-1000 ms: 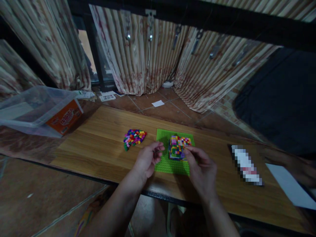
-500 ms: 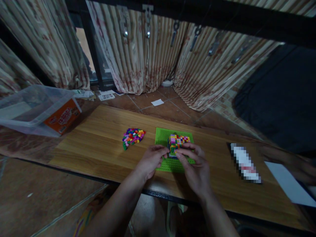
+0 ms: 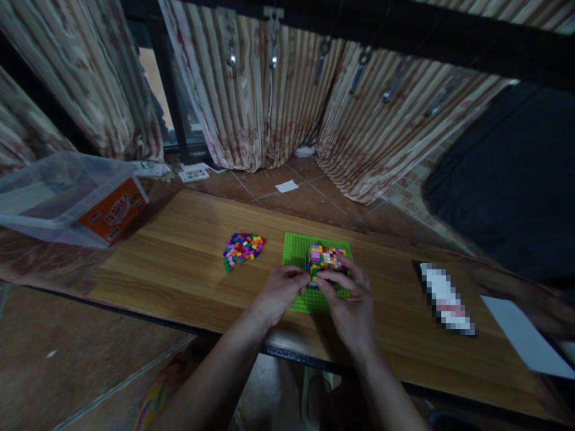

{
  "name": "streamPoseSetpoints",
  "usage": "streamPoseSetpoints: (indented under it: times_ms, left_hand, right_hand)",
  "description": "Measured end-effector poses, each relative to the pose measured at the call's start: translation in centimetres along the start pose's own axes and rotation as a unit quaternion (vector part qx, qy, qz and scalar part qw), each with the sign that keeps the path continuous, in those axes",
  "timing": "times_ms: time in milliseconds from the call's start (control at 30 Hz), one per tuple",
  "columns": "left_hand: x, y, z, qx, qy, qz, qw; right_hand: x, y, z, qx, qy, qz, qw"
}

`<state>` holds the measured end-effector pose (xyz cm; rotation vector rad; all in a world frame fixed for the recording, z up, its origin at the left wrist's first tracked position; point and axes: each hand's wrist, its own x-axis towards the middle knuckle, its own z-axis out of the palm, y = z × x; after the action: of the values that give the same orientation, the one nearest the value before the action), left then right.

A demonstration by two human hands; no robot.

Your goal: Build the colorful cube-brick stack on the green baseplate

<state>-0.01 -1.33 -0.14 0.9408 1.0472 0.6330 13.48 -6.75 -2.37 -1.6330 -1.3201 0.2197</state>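
A block of small many-coloured bricks [image 3: 326,258] stands on a green baseplate [image 3: 296,248] in the middle of the wooden table [image 3: 179,257]. My right hand [image 3: 349,305] curls round the block's near and right sides, its fingers touching the bricks. My left hand [image 3: 278,290] rests on the baseplate's near left part, with its fingertips pinched together against the block's left lower edge. What the left fingers hold is too small to make out. A loose heap of coloured bricks [image 3: 242,248] lies on the table to the left of the baseplate.
A clear plastic tub [image 3: 54,197] with an orange box [image 3: 112,211] in it sits at the table's far left. A blurred-out flat object [image 3: 447,298] and a white sheet [image 3: 525,342] lie at the right. Striped curtains [image 3: 278,96] hang behind, over a tiled floor.
Both hands have closed in on the brick block from the near side. The right hand now wraps its front and right side, and the left fingertips have come up against its left edge.
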Motion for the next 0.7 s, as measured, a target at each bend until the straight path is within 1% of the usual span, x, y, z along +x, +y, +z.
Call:
streamPoseSetpoints:
  times_ms: [400,700]
  left_hand:
    - [0.27,-0.57,0.39,0.007,0.026,0.020,0.999]
    - [0.42,-0.95,0.71,-0.005,0.050,0.033,0.998]
  right_hand:
    - [0.13,-0.04,0.13,0.002,0.010,0.002,1.000]
    - [0.10,0.28,0.26,-0.017,0.007,-0.043,0.999]
